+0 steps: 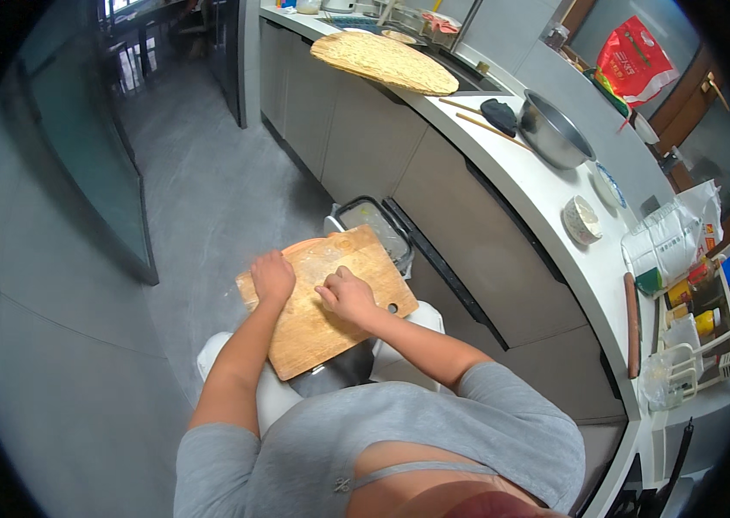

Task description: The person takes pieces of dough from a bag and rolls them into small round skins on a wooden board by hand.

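A wooden cutting board (319,330) lies tilted across my lap, with a round hole near its right corner and a wet patch towards its far side. At the board's left edge is my left hand (273,277), its fingers bent down over the rim; whether it grips the board is unclear. My right hand (346,296) is curled above the middle of the board, thumb pointing left, and anything inside the fingers is hidden. Part of an orange rim (303,244) shows beyond the board's far edge. A dark rounded surface (332,375) shows under the near edge.
Just beyond the board stands a lined bin (374,220), close to the grey cabinets (468,239). The white counter (533,213) holds a steel basin (556,133), a patterned cup (582,220), a rolling pin (632,324) and a round woven tray (384,61). At left stands a glass door (86,162).
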### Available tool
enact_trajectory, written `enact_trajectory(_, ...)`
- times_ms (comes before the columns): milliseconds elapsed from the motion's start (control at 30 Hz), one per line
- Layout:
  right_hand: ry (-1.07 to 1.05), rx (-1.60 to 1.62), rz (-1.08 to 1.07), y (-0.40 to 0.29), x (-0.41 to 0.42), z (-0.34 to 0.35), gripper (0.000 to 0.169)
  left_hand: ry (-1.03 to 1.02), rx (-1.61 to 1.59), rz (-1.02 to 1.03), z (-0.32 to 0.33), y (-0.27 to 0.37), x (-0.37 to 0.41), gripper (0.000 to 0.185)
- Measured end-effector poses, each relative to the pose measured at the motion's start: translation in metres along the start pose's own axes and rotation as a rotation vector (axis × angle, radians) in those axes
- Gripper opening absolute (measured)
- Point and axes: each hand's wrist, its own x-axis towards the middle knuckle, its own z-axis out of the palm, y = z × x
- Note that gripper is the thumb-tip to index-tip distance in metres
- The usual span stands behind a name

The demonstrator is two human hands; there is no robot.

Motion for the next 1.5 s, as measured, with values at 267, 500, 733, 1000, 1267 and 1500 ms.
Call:
enact_trajectory(267,-0.206,-0.118,-0.055,-0.005,0.001,0.003,0.029,0.000,-0.014,-0.005,0.003,0.000,-0.002,0.021)
enact_trajectory(500,-0.155,-0.075,-0.220,-0.006,-0.004,0.013,0.033,0.002,-0.036,-0.006,0.005,-0.001,-0.002,0.022)
enact_trajectory(733,-0.088,-0.089,0.061,0.000,0.024,0.047,0.051,-0.030,-0.060,-0.023,0.004,0.000,-0.003,0.024)
enact_trajectory(1000,0.241,0.244,0.288,0.000,0.009,0.028,0.043,0.053,-0.023,0.021,0.000,0.002,-0.003,0.021)
enact_trajectory(1267,0.047,0.015,-0.093,0.001,-0.024,-0.006,0.028,-0.043,-0.032,-0.020,-0.003,0.004,-0.003,0.021)
enact_trajectory(1500,-0.014,-0.066,-0.225,0.007,-0.030,0.012,0.033,-0.063,-0.050,-0.025,-0.005,0.004,-0.001,0.025)
